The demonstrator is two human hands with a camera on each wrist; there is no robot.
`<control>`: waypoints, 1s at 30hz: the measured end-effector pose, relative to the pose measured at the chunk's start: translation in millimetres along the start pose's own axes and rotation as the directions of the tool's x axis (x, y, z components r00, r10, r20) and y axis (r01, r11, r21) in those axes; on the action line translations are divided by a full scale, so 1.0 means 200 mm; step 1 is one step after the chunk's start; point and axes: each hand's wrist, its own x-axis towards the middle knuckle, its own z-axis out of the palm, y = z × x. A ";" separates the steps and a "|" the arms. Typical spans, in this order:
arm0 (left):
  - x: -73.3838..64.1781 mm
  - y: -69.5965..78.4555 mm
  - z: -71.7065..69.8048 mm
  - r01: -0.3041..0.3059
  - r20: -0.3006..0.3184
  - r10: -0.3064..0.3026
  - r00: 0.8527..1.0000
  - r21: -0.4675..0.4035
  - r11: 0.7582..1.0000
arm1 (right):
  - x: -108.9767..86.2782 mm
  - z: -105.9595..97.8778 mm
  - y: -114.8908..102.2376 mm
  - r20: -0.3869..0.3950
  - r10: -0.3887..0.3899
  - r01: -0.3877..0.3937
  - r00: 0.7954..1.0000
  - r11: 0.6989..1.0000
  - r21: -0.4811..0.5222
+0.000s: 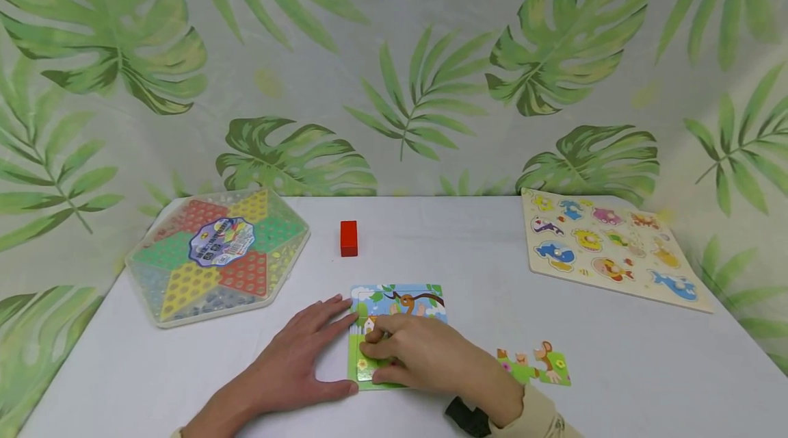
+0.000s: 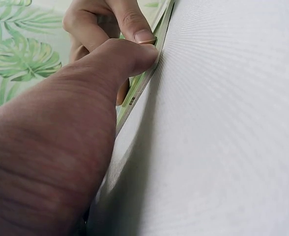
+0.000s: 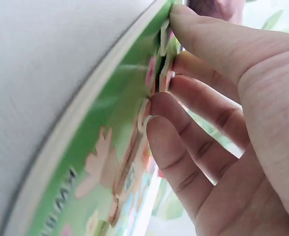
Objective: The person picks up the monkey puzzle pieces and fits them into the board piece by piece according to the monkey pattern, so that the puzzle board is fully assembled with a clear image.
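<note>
A small jigsaw puzzle board (image 1: 353,373) with a green and blue picture lies on the white table in front of me. My left hand (image 1: 289,356) rests at its left side, fingers fairly straight, with fingertips and thumb touching the border. Over the board, my right hand (image 1: 425,352) pinches a green jigsaw piece (image 1: 366,368) at the lower left, and covers much of the picture. The right wrist view shows its thumb and fingers on raised piece edges (image 3: 165,39). Loose jigsaw pieces (image 1: 557,366) lie to the right of the board.
Behind the board stands a red block (image 1: 349,239). A hexagonal board game (image 1: 191,287) is at the back left, and a wooden animal peg puzzle (image 1: 591,260) at the back right. Leaf-patterned cloth (image 1: 406,171) rises behind the table. Something black (image 1: 468,417) is under the right wrist.
</note>
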 end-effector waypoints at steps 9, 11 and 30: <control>0.00 0.00 -0.01 0.003 -0.008 -0.003 1.000 0.007 1.000 | 0.01 0.00 -0.04 0.010 0.079 -0.080 0.997 0.995 0.056; 0.00 0.00 0.00 0.004 -0.006 -0.004 1.000 0.002 1.000 | 0.01 0.00 -0.05 0.019 0.100 -0.102 0.995 0.992 0.079; 0.00 0.00 0.00 0.018 0.013 -0.018 1.000 -0.009 1.000 | 0.00 0.01 -0.04 0.004 0.084 -0.084 0.996 0.995 0.054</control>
